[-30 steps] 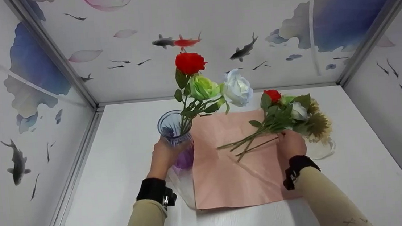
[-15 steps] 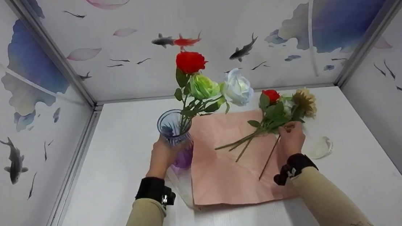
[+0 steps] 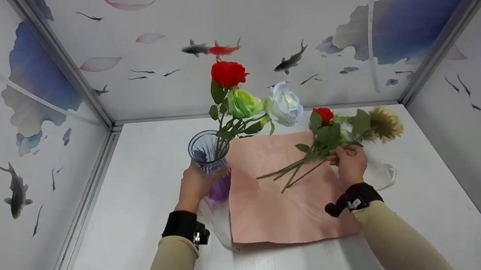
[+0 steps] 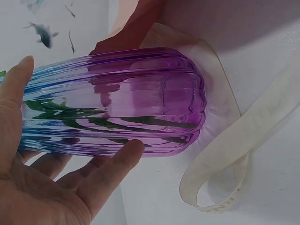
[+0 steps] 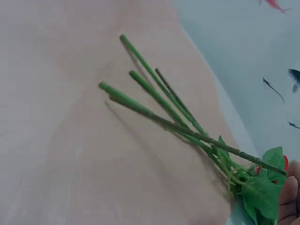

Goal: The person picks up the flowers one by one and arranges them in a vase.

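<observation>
A ribbed glass vase [image 3: 220,190], blue at the top and purple below, stands at the paper's left edge. My left hand [image 3: 194,183] grips its side; the left wrist view shows thumb and fingers around the glass [image 4: 140,89]. A red rose [image 3: 229,73], a green rose [image 3: 244,103] and a pale blue-white rose [image 3: 283,105] rise from the vase, leaning right. My right hand [image 3: 351,164] pinches the dark stem [image 5: 201,136] of a tan sunflower-like flower [image 3: 385,124]. Beside it lies a bunch of stems with green leaves [image 3: 327,136] and a smaller red rose [image 3: 322,114].
Pink wrapping paper [image 3: 273,210] lies flat on the white table [image 3: 138,161] under the stems. A cream ribbon [image 4: 262,122] loops near the vase base, and a white ribbon loop [image 3: 385,176] lies right of my right hand. Printed panels [image 3: 256,16] enclose the back and sides.
My right hand has turned the tan flower: its head tipped left, then swung back right, while the stem's lower end swung down toward me and back up. My left hand stays on the vase.
</observation>
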Tool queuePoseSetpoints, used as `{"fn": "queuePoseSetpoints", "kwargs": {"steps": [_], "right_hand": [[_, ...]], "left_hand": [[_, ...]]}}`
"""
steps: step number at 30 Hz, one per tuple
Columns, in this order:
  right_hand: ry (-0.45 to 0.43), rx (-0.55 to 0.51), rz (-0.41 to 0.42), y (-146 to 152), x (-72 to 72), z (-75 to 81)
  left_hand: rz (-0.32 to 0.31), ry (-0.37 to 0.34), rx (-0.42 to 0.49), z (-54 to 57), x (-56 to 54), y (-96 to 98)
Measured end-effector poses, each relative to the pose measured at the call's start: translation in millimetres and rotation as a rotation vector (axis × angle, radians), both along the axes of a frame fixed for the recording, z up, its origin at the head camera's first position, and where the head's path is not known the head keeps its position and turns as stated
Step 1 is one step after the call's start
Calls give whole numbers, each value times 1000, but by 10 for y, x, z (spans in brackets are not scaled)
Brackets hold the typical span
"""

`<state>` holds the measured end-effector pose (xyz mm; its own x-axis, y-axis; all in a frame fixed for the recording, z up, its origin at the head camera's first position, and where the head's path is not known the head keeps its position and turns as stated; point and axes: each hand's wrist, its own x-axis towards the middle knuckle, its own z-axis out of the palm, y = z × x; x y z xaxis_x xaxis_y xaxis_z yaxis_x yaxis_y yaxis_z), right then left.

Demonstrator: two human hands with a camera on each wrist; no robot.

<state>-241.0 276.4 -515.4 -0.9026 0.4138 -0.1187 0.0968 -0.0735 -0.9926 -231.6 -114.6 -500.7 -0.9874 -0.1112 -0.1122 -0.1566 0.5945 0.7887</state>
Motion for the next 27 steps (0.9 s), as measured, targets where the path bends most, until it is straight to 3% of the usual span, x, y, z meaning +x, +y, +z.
{"fn": "queuePoseSetpoints", "kwargs": {"steps": [9,18,27], "right_hand": [[171,-202,-51,-54,-7,187],[295,-223,-72,-70,-22,404],[414,-229,-2,-161,-76,545]], "left_hand": [[9,19,11,1,3,15],[15,22,2,-2,19,14],[17,16,-16,1,20,24]]}}
